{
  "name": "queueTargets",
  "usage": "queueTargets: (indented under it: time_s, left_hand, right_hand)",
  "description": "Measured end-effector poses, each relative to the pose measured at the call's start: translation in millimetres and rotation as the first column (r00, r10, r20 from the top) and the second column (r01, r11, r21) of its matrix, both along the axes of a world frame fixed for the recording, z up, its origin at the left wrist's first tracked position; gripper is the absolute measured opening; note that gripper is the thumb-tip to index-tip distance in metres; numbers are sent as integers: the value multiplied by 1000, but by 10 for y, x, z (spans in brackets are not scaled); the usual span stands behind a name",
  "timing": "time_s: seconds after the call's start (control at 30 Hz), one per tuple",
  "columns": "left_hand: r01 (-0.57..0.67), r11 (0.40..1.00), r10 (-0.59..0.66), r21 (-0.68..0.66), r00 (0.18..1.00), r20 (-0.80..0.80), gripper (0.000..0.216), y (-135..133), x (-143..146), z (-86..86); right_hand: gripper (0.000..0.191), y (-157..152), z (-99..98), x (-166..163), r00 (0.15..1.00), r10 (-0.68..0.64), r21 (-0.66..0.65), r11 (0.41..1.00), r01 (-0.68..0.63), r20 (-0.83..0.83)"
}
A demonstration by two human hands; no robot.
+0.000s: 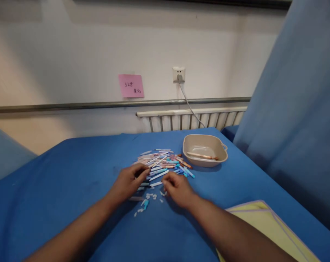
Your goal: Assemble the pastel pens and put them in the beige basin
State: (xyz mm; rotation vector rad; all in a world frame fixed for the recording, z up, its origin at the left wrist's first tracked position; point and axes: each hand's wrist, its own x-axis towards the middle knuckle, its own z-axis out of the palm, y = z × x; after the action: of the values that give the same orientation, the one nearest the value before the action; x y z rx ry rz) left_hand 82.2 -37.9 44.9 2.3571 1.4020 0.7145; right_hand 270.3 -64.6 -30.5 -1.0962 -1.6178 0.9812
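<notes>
A loose pile of slim pen-like sticks (161, 160) in white, blue, teal, pink and orange lies on the blue-covered table. At its left edge is my left hand (132, 178), thumb and fingers bent together over the sticks; whatever lies between the fingertips is hidden. My right hand (177, 187) is at the near right edge, its fingers closed in a pinch. A white stick (156, 184) ends close to those fingertips, but I cannot tell whether it is held. Small white pieces (151, 196) and a light-blue piece (145, 204) are scattered between my wrists.
Behind the pile to the right stands a beige basin (219, 160) with a slim white and copper-coloured stick (201, 156) inside. A yellow cloth (252, 214) lies under my right forearm. A blue curtain (296, 109) hangs at the right; a white wall and rail (99, 105) are behind.
</notes>
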Motion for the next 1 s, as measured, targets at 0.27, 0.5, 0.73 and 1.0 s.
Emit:
queueTargets:
  time_s: [0.27,0.5,0.73,1.0]
  left_hand:
    - [-156,987,158,-22,983,97,31,-310,-597,-294]
    - [1,1000,-1,-25,1000,5,25,-283,-635,-246]
    - [140,986,-154,-89,973,-174,20,-306,-692,-211]
    - [258,962,-271,-87,933,-235,26,-317,-628,-336]
  right_hand:
    - [18,150,-114,263,983,-137,-16,991,136,-120]
    - [15,79,-144,286,886,-98,279,959,-37,454]
    - [17,97,-122,275,765,-75,298,942,-157,640]
    - [17,3,-4,249,665,-50,198,969,-148,745]
